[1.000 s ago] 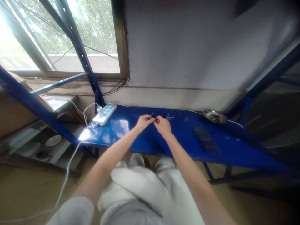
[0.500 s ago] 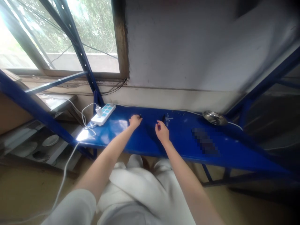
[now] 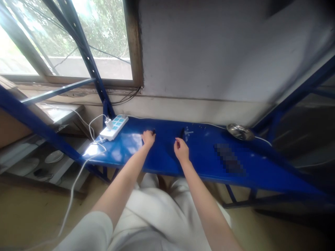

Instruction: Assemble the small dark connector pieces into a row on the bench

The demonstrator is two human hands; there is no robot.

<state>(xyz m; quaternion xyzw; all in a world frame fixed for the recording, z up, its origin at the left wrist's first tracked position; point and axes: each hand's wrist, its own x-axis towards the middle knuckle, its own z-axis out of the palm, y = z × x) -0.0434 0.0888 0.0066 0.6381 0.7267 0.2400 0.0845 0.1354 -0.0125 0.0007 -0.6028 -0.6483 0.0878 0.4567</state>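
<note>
In the head view, a small dark piece (image 3: 154,132) is held at the fingertips of the left grip (image 3: 148,137). The right grip (image 3: 181,149) is curled over the blue tabletop (image 3: 164,158); whether anything is held in it cannot be told. Just beyond it, clear plastic pieces (image 3: 187,132) are seen; left of the left grip, a white power strip (image 3: 113,130).

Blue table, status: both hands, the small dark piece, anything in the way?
Left hand at small dark piece, grip unclear. Right hand apart, curled, contents unclear. Possible clutter: pale pieces just beyond right hand; shiny bowl farther right.
</note>
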